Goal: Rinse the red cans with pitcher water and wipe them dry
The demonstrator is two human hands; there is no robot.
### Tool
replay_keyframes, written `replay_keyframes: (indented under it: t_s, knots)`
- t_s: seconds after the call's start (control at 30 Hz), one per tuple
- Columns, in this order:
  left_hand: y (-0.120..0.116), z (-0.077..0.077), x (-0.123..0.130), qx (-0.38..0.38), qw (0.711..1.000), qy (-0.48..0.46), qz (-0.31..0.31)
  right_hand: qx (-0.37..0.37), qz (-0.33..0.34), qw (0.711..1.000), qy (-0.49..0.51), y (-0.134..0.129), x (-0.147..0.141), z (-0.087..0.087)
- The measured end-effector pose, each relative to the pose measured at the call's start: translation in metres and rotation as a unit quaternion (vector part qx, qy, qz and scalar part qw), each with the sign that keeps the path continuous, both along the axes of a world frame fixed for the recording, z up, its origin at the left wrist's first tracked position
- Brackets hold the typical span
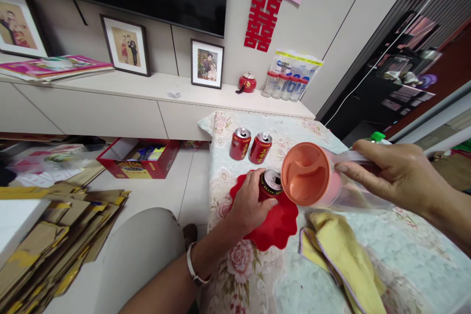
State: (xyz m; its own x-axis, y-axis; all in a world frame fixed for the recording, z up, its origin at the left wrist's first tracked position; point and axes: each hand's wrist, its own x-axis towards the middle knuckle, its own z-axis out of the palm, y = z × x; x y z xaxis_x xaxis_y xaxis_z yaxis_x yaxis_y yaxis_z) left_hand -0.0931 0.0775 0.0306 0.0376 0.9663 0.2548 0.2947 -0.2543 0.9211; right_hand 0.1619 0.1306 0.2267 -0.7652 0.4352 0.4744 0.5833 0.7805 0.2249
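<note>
My left hand (249, 202) is wrapped round a red drink can (271, 182) with an opened top, held over a red scalloped dish (274, 228). From the right, my right hand (393, 169) grips the handle of a clear plastic pitcher (353, 194) with an orange lid (306, 172). The pitcher is tipped toward the can, its lid right beside the can's top. Whether any liquid flows between them I cannot tell. Behind the dish stand two more red cans, the left can (240, 144) and the right can (260, 148), both upright.
A yellow cloth (342, 255) lies crumpled on the flowered tablecloth (239, 265). A green-capped bottle (377, 136) is partly hidden behind my right hand. Along the back cabinet (154, 91) stand framed photos, a red pot (247, 83) and glass jars (285, 87). Flattened cardboard (73, 235) lies at left.
</note>
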Motion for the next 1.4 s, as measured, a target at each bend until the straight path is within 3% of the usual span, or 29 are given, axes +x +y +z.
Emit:
replay_keyframes:
  t_s: [0.7, 0.97, 1.4]
  knots:
    - [0.001, -0.001, -0.001, -0.001, 1.000, -0.002, -0.001, -0.024, -0.011, 0.999, 0.018, 0.001, 0.004, -0.003]
    - [0.000, -0.002, 0.000, -0.001, 1.000, -0.002, 0.001, -0.005, 0.003, 1.000, -0.007, -0.004, -0.005, 0.006]
    - [0.001, 0.000, -0.001, 0.002, 1.000, -0.004, -0.001, -0.025, 0.001, 1.000, 0.014, -0.004, -0.005, 0.005]
